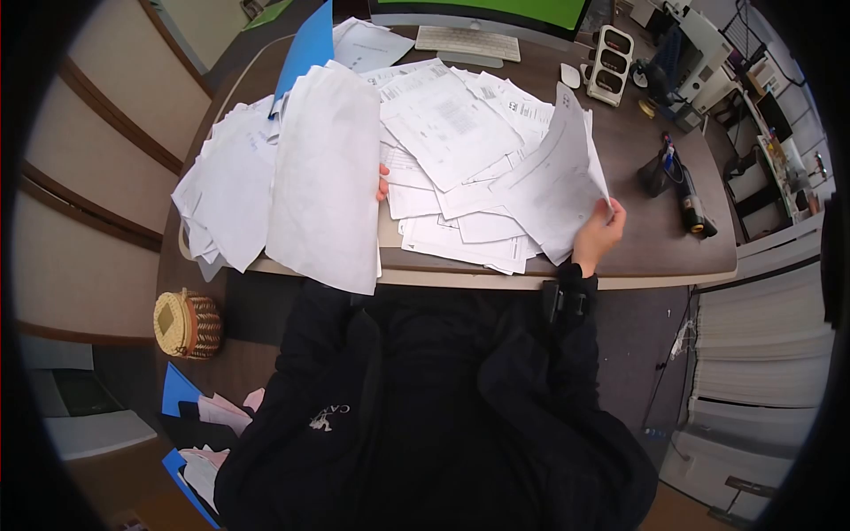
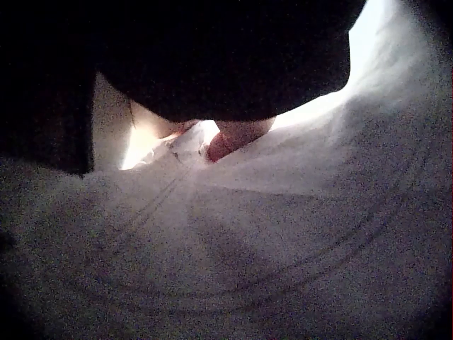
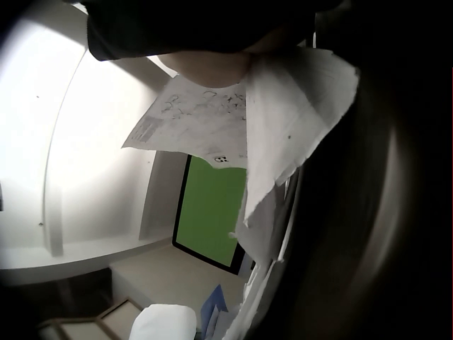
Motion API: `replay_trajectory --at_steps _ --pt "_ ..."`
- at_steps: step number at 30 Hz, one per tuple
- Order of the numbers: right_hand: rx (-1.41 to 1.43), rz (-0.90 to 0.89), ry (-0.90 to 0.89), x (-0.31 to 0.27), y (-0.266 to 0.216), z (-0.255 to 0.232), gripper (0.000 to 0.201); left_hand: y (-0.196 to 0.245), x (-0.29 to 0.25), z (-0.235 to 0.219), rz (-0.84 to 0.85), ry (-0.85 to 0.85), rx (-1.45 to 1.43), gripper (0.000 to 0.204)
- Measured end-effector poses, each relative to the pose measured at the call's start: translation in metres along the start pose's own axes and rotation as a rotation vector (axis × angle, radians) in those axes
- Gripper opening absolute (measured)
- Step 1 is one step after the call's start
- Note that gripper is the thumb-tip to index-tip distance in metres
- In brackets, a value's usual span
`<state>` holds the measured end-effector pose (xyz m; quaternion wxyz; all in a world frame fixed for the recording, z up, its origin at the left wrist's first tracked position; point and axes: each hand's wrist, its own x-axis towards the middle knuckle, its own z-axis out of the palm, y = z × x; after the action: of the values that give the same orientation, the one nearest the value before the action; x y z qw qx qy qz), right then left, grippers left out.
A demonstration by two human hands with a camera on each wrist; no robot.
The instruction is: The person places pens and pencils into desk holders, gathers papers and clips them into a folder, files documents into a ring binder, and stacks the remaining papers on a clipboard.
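White paper sheets (image 1: 323, 177) stand raised at the left of the desk, blank side towards me. Fingertips of my left hand (image 1: 383, 182) curl round their right edge; the rest of that hand is hidden behind them. In the dark left wrist view, a finger (image 2: 237, 138) shows against the paper. My right hand (image 1: 599, 234) pinches the lower right edge of a lifted, curved printed sheet (image 1: 558, 181). That printed sheet (image 3: 191, 117) hangs bent beneath the hand in the right wrist view. Between the hands lies a spread of overlapping printed papers (image 1: 452, 124).
Another paper pile (image 1: 221, 190) lies at the desk's left, beside an upright blue folder (image 1: 305, 53). A keyboard (image 1: 467, 42), mouse (image 1: 569, 76) and power strip (image 1: 611, 64) are at the back. A black pen holder (image 1: 655, 173) stands right; a woven basket (image 1: 188, 324) is lower left.
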<state>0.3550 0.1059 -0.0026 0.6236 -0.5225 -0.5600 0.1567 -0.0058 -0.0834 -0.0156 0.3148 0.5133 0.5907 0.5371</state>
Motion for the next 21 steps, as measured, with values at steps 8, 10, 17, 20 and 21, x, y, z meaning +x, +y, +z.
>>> replay_trajectory --at_steps 8,10,17,20,21 --pt "0.404 0.164 0.006 0.015 -0.022 -0.009 0.02 0.002 0.019 0.01 0.018 -0.002 0.015 0.039" --pt "0.507 0.216 -0.028 0.016 -0.032 -0.011 0.021 0.003 0.019 0.015 0.022 -0.003 0.02 0.039" --pt "0.655 0.352 -0.344 0.012 -0.039 -0.008 0.024 0.012 0.032 0.027 -0.028 0.164 0.077 0.032" --pt "0.428 0.229 -0.545 0.0 -0.049 0.003 0.023 0.004 0.032 0.027 -0.005 0.16 0.042 0.028" --pt "0.258 0.112 -0.64 -0.005 -0.054 0.01 0.023 0.002 0.033 0.025 -0.017 0.147 -0.009 0.027"
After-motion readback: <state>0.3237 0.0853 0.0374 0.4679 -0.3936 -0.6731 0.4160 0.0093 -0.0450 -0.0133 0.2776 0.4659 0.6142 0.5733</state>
